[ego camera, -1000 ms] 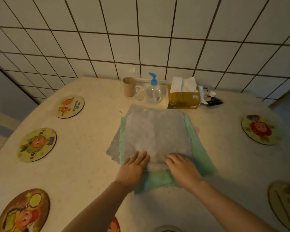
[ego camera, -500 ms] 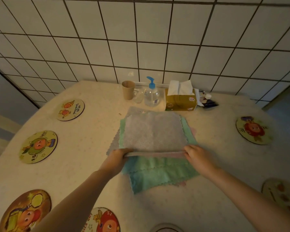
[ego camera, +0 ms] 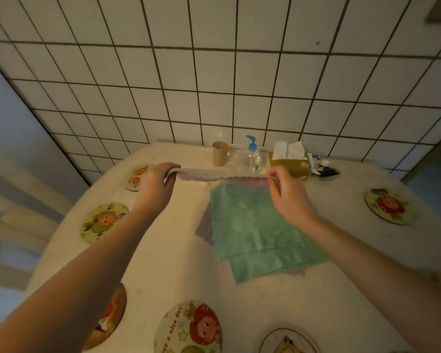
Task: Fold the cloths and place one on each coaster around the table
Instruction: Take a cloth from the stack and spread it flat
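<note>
I take the green cloth [ego camera: 252, 230] as my landmark; it lies flat in the middle of the surface [ego camera: 178, 250], on top of other cloths whose edges peek out at its left and near sides.

Left of it sit two coasters, one far [ego camera: 137, 177] and one nearer [ego camera: 103, 222], both bare. My left hand [ego camera: 155, 186] is raised beyond the green cloth's far-left corner, fingers pinched on one end of the grey cloth [ego camera: 222, 174]. That cloth hangs stretched in the air above the green cloth's far edge, seen edge-on as a narrow band, so I judge it already doubled over once. My right hand [ego camera: 289, 193] pinches its other end, over the green cloth's far-right corner.

I judge this as mid-fold on the first cloth; no coaster in view has a cloth yet. Next I need to bring the two ends together or lay the band down and fold again, keeping the edges matched, then carry it to a coaster.

Behind the green cloth: a cup [ego camera: 220, 153], contents not visible; a pump bottle [ego camera: 251, 159], clear; a tissue box [ego camera: 292, 161] with tissue standing out of it. Right of the green cloth is another bare coaster [ego camera: 387, 206]; more coasters sit near me.
</note>
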Tool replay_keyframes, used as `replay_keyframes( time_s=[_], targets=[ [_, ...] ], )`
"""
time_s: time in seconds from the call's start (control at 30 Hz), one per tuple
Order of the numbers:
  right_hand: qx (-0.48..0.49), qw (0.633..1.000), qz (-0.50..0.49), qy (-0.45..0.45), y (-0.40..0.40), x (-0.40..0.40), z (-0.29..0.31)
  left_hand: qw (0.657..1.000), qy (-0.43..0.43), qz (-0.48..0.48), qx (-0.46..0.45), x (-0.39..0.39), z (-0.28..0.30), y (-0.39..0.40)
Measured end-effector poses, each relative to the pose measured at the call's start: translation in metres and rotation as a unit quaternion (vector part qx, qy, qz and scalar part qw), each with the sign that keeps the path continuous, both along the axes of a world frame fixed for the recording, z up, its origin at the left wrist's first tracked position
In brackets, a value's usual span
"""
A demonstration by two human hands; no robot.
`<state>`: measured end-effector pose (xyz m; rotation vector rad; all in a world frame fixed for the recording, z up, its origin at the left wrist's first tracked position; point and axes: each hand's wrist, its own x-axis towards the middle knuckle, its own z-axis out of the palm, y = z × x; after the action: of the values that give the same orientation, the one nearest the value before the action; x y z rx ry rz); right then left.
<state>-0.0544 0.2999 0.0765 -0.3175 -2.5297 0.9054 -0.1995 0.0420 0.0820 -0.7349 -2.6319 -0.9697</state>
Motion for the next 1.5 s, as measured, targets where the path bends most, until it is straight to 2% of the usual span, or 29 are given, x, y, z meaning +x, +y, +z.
replay_keyframes(
  time_s=[0.1,0.2,0.43,0.63,0.77,0.87,1.07,1.2,1.5],
  targets=[
    [0.000,1.000,0.017,0.000,-0.057,0.011,-0.003,0.998,0.038,-0.039,-0.035,0.015,0.000,-0.066],
    [0.011,0.999,0.026,-0.019,-0.121,0.032,-0.024,0.996,0.026,-0.056,-0.067,0.040,-0.021,-0.140],
    [0.014,0.977,0.078,-0.196,-0.239,0.117,-0.093,0.973,-0.121,-0.133,-0.142,0.124,-0.102,-0.279],
    [-0.001,0.948,0.105,-0.300,-0.285,0.184,-0.138,0.940,-0.211,-0.196,-0.183,0.176,-0.146,-0.334],
    [0.005,0.934,0.123,-0.335,-0.289,0.202,-0.141,0.913,-0.278,-0.196,-0.225,0.182,-0.157,-0.346],
    [-0.026,0.940,0.091,-0.327,-0.281,0.201,-0.146,0.910,-0.315,-0.168,-0.210,0.171,-0.156,-0.344],
    [-0.117,0.964,-0.033,-0.238,-0.262,0.166,-0.139,0.927,-0.373,-0.032,-0.021,0.135,-0.152,-0.324],
    [-0.142,0.958,-0.090,-0.232,-0.244,0.128,-0.144,0.905,-0.422,0.043,0.038,0.109,-0.158,-0.300],
    [-0.139,0.945,-0.086,-0.283,-0.216,0.064,-0.181,0.893,-0.433,0.120,-0.025,0.066,-0.188,-0.262]
  ],
)
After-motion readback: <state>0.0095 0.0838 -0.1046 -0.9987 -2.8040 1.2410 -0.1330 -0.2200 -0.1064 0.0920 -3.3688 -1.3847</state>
